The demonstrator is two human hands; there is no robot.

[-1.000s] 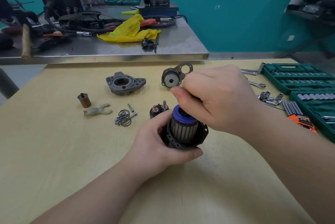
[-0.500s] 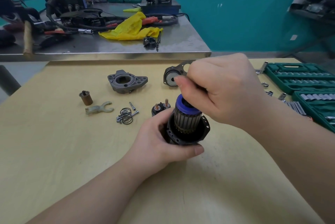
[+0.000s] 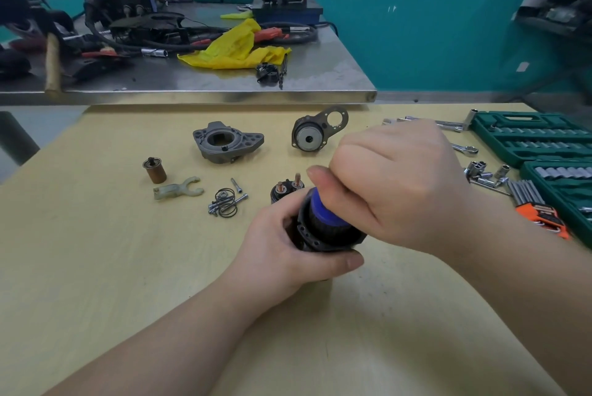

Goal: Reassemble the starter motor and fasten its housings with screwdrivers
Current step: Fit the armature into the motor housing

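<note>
Just below the middle of the frame, the left hand (image 3: 282, 242) wrapped its fingers and thumb round the black cylindrical steel motor housing (image 3: 320, 237), holding it upright above the pale yellow wooden table (image 3: 96, 267); whether the base touched the table could not be told. The right hand (image 3: 394, 190) came in from the right and closed its curled fingers over the top of the armature with the blue plastic collar (image 3: 322, 208), which stood in the mouth of the housing with only the collar and a dark band beneath it showing.

Both parts looked like dense, rigid metal, probably heavy for their bulk. The housing's smooth painted wall would likely slip in a loose hold, so a full wrap round its waist seemed the sound grip. The armature windings looked the delicate part; the collar end appeared the safer place to hold.

Above and to the left lay the parts not yet fitted: the grey cast aluminium nose housing (image 3: 228, 146), the dark end cover with its round silver face (image 3: 315, 134), the black solenoid cap with copper studs (image 3: 286, 189) just behind the left hand, the pale plastic shift fork (image 3: 177, 189), the small brass-coloured plunger (image 3: 155, 170), and a cluster of bolts and wire rings (image 3: 227, 202).
</note>
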